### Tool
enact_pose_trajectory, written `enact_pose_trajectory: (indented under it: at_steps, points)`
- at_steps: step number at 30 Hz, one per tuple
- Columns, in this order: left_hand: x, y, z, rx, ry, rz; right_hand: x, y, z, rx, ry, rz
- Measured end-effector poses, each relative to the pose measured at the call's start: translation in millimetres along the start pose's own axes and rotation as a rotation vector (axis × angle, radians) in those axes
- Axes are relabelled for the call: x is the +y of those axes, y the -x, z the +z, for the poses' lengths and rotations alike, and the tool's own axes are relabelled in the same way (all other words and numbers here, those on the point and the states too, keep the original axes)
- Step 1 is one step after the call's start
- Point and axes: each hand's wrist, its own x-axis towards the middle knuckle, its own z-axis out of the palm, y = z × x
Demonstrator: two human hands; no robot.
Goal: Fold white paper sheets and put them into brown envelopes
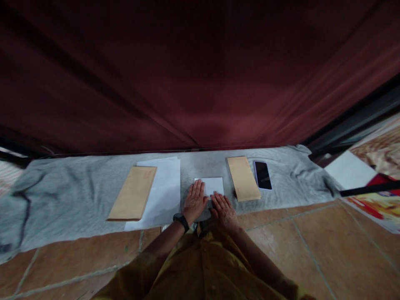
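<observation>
A small white piece of paper (215,184), perhaps folded, lies on the grey cloth (78,183) in front of me. My left hand (195,201) rests flat across its left side, fingers stretched forward, with a dark watch on the wrist. On the near right edge of the paper, my right hand (224,209) presses with its fingers extended. Both palms face down and neither hand grips anything. Part of the paper is hidden under my fingers.
To the left, a brown envelope stack (133,193) overlaps white sheets (165,189). Another brown envelope stack (244,179) and a phone (263,175) lie to the right. A dark red curtain (200,83) hangs behind the cloth; tiled floor (293,237) shows in front.
</observation>
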Motion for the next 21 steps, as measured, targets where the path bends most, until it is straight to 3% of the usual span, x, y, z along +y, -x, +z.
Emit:
enact_pose_trajectory:
  at_steps: [12, 21]
  points:
    - [0.8, 2.3, 4.5, 0.027, -0.028, -0.008, 5.6, -4.6, 7.9, 0.041, -0.007, 0.087]
    - [0.4, 2.0, 5.9, 0.024, -0.033, -0.005, 6.4, -56.4, 16.4, 0.009, -0.009, 0.131]
